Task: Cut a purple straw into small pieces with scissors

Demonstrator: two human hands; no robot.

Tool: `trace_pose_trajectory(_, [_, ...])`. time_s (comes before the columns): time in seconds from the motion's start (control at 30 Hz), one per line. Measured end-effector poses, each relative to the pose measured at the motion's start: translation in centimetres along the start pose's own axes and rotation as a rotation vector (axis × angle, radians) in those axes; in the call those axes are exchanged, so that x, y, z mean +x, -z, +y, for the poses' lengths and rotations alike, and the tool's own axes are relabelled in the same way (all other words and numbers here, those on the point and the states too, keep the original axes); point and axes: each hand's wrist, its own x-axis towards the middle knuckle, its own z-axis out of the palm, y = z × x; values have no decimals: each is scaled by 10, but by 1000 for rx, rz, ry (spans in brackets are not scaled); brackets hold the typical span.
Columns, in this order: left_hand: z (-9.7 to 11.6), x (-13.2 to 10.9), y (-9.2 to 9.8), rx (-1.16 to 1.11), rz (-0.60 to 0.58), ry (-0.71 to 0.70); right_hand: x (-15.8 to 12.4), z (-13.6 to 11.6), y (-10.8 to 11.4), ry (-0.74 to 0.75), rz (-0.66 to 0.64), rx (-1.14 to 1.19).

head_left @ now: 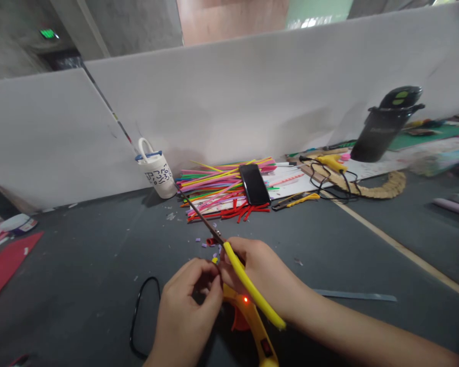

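My right hand (265, 272) is closed around scissors with yellow handles (252, 289), whose dark blades (199, 214) point up and left. My left hand (189, 300) is pinched at thumb and index finger beside the right fingertips; what lies between them is too small to make out. Below the hands rests a yellow glue gun (258, 331) with an orange trigger and a lit red light. Small purple scraps (204, 245) and a red piece (211, 241) lie on the dark table (92, 265) just beyond the fingers.
Behind are a white cup (160, 178), colourful pipe cleaners (210, 186), a phone (254, 184), a yellow cutter (302, 199), another glue gun (332, 163) and a black bottle (382, 127). A black cord (133, 316) loops at left, near red paper (13, 262). A white partition (229, 97) stands behind.
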Motion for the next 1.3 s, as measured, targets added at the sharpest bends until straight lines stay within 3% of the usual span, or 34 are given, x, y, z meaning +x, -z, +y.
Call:
trace_pose_trajectory(0.73, [3, 0, -3, -106, 33, 88, -1, -1, 0, 37, -22, 0])
trace_pose_trajectory(0.93, [-2, 7, 6, -558, 139, 291, 2, 1, 9, 133, -25, -97])
trace_pose_trajectory(1.03, [-6, 8, 13, -778, 233, 294, 1, 0, 8, 136, -12, -263])
trace_pose_trajectory(1.17, [-5, 8, 17, -867, 301, 274, 0, 5, -1, 231, 45, -520])
trace_pose_trajectory(1.3, [0, 7, 18, -882, 338, 236, 0, 12, -8, 262, 58, -617])
